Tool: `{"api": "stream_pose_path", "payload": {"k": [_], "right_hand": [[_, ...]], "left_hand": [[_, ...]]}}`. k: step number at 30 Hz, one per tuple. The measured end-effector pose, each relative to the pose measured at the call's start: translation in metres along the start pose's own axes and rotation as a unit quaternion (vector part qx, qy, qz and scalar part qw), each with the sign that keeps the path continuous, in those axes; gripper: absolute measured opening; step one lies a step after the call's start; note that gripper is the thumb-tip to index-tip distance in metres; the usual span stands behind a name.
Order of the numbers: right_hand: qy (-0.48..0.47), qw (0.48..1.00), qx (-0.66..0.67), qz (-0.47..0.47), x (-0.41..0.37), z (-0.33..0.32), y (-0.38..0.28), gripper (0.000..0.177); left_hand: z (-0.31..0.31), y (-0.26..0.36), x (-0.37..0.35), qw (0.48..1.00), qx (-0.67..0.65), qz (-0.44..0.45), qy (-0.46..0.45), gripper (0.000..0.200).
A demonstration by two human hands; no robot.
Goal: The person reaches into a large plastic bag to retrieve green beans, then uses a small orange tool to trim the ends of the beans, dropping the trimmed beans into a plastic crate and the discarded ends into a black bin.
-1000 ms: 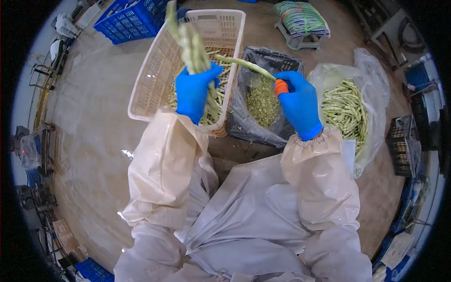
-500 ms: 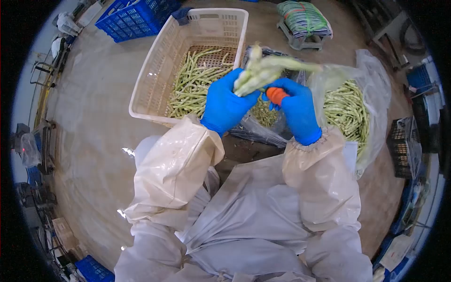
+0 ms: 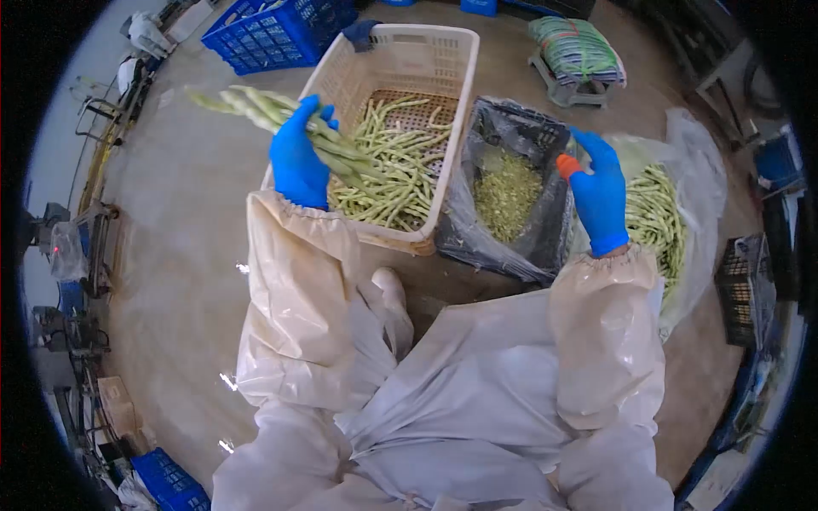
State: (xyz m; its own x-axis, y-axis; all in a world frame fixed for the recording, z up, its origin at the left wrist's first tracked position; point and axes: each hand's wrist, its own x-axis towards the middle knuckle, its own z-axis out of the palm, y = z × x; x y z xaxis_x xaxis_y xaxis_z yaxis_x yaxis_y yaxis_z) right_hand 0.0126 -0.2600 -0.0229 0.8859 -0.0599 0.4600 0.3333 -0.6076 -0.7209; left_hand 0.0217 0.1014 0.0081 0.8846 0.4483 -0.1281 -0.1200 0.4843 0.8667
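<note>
My left hand (image 3: 298, 166), in a blue glove, is closed around a bunch of long green beans (image 3: 251, 104) at the left side of a cream plastic crate (image 3: 469, 102). Loose green beans (image 3: 394, 166) lie on the crate's floor. To the right, a black crate lined with a plastic bag (image 3: 558, 204) holds chopped green bits (image 3: 509, 196). My right hand (image 3: 601, 200), gloved in blue with an orange cover (image 3: 567, 166) on the thumb, is at that crate's right edge. Its thumb and fingers are apart, with nothing held. Beside it, more beans (image 3: 654, 209) fill a clear plastic bag (image 3: 700, 183).
A blue crate (image 3: 273, 43) stands at the back left. A tied bundle of sacks (image 3: 573, 49) rests on a low grey stool (image 3: 567, 88) at the back right. Another black crate (image 3: 737, 294) is at the right. My boot (image 3: 394, 302) is below the cream crate.
My hands have moved apart from the middle. The left carried the bean bunch leftward to the cream crate; the right let go of the beans and moved right, opening.
</note>
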Motion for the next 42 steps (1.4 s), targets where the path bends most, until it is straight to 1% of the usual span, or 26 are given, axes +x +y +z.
{"api": "stream_pose_path", "payload": {"k": [2, 4, 5, 8, 9, 12, 13, 14, 17, 20, 21, 24, 27, 29, 30, 31, 32, 34, 37, 38, 39, 40, 41, 42], "right_hand": [[0.034, 0.994, -0.046, -0.089, 0.001, 0.003, -0.005, 0.029], [0.01, 0.999, 0.039, -0.035, -0.001, 0.004, -0.016, 0.029], [-0.002, 0.997, 0.08, -0.007, -0.003, 0.005, -0.021, 0.029], [-0.042, 0.99, 0.134, 0.034, -0.005, 0.005, -0.031, 0.027], [-0.061, 0.986, 0.146, 0.046, -0.006, 0.004, -0.034, 0.026], [-0.117, 0.969, 0.198, 0.093, -0.007, 0.005, -0.04, 0.024], [-0.134, 0.958, 0.228, 0.11, -0.008, 0.007, -0.04, 0.023], [-0.15, 0.946, 0.257, 0.127, -0.009, 0.009, -0.041, 0.022], [-0.182, 0.937, 0.244, 0.171, -0.011, 0.011, -0.048, 0.024], [-0.191, 0.92, 0.285, 0.189, -0.013, 0.01, -0.057, 0.025], [-0.19, 0.919, 0.285, 0.195, -0.013, 0.008, -0.058, 0.025], [-0.174, 0.913, 0.298, 0.217, -0.01, 0.005, -0.058, 0.026], [-0.138, 0.898, 0.337, 0.246, -0.008, 0.0, -0.05, 0.026], [-0.12, 0.886, 0.362, 0.264, -0.001, -0.006, -0.041, 0.025], [-0.108, 0.868, 0.401, 0.271, 0.0, -0.008, -0.036, 0.026], [-0.096, 0.849, 0.439, 0.278, 0.0, -0.01, -0.03, 0.026], [-0.083, 0.828, 0.477, 0.284, 0.0, -0.009, -0.025, 0.026], [-0.125, 0.748, 0.566, 0.325, -0.001, -0.001, -0.012, 0.028], [-0.185, 0.604, 0.687, 0.358, -0.018, 0.028, 0.013, 0.029], [-0.204, 0.55, 0.723, 0.364, -0.026, 0.041, 0.02, 0.029], [-0.227, 0.674, 0.634, 0.303, -0.033, 0.049, 0.012, 0.029], [-0.236, 0.782, 0.522, 0.245, -0.038, 0.056, -0.003, 0.029], [-0.261, 0.672, 0.625, 0.299, -0.037, 0.054, -0.013, 0.029], [-0.279, 0.544, 0.712, 0.345, -0.036, 0.052, -0.021, 0.03]], "left_hand": [[0.005, -0.005, -0.002, 0.999, 0.007, -0.028, -0.018, 0.025], [0.021, -0.014, -0.017, 0.997, 0.025, -0.062, -0.041, 0.024], [0.026, -0.017, -0.025, 0.992, 0.038, -0.089, -0.085, 0.023], [0.05, -0.029, -0.048, 0.963, 0.088, -0.197, -0.16, 0.024], [0.056, -0.03, -0.056, 0.94, 0.108, -0.255, -0.2, 0.026], [0.07, -0.047, -0.078, 0.901, 0.121, -0.304, -0.284, 0.026], [0.074, -0.05, -0.086, 0.898, 0.132, -0.315, -0.277, 0.027], [0.075, -0.055, -0.09, 0.888, 0.147, -0.317, -0.299, 0.027], [0.079, -0.065, -0.098, 0.857, 0.19, -0.32, -0.357, 0.029], [0.079, -0.074, -0.103, 0.829, 0.246, -0.327, -0.381, 0.029], [0.078, -0.075, -0.103, 0.829, 0.227, -0.343, -0.378, 0.029], [0.077, -0.069, -0.102, 0.841, 0.212, -0.363, -0.341, 0.029], [0.074, -0.062, -0.097, 0.856, 0.17, -0.35, -0.341, 0.031], [0.072, -0.058, -0.091, 0.878, 0.153, -0.332, -0.309, 0.033], [0.071, -0.056, -0.087, 0.888, 0.146, -0.323, -0.294, 0.034], [0.07, -0.055, -0.084, 0.901, 0.13, -0.291, -0.293, 0.037], [0.071, -0.054, -0.084, 0.906, 0.136, -0.253, -0.312, 0.037], [0.074, -0.049, -0.086, 0.909, 0.146, -0.176, -0.348, 0.038], [0.079, -0.048, -0.097, 0.899, 0.04, -0.164, -0.404, 0.039], [0.08, -0.051, -0.098, 0.9, 0.059, -0.165, -0.399, 0.039], [0.079, -0.054, -0.098, 0.901, 0.078, -0.165, -0.394, 0.039], [0.079, -0.055, -0.098, 0.901, 0.097, -0.165, -0.389, 0.039], [0.079, -0.055, -0.099, 0.905, 0.086, -0.158, -0.384, 0.038], [0.078, -0.055, -0.099, 0.909, 0.076, -0.151, -0.38, 0.037]]}}
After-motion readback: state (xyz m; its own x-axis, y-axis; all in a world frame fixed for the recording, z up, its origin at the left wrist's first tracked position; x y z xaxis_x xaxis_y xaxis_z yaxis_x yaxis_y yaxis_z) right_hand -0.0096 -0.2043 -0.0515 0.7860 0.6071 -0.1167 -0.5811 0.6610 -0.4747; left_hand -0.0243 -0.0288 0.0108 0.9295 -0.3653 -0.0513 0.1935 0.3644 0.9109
